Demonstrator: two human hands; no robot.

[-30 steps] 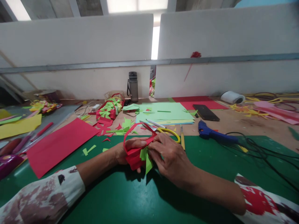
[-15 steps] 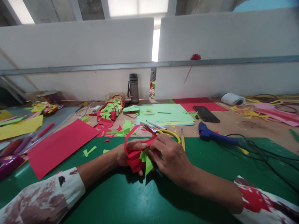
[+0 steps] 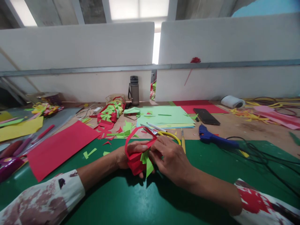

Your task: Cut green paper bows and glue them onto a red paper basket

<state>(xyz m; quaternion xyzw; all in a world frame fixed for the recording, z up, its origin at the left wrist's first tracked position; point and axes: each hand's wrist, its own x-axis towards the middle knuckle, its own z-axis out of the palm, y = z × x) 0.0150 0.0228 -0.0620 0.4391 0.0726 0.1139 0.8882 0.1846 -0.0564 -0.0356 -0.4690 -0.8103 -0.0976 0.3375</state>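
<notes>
A small red paper basket (image 3: 136, 165) with a looped paper handle is held over the green mat by my left hand (image 3: 122, 155). Its thumb lies along the rim, and some fingertips show beneath. On the basket's front is a light-green paper bow (image 3: 149, 166) with a pointed tail hanging down. My right hand (image 3: 174, 157) is closed against the basket's right side, thumb and fingers pinched at the bow's edge. Those fingers cover the exact point of contact. Just behind the hands lie yellow-handled scissors (image 3: 172, 135), partly hidden by my right hand.
A red paper sheet (image 3: 63, 150) lies left, with paper scraps nearby. Behind are a finished-looking red basket (image 3: 110, 115), a bottle (image 3: 134, 90) and green sheets (image 3: 167, 114). A craft knife (image 3: 183, 143), blue glue gun (image 3: 217, 139), its cable and a phone (image 3: 206, 116) lie right.
The hands keep nearly the same pose on the basket and bow. The whole view has shifted very slightly, with the background sitting a little lower.
</notes>
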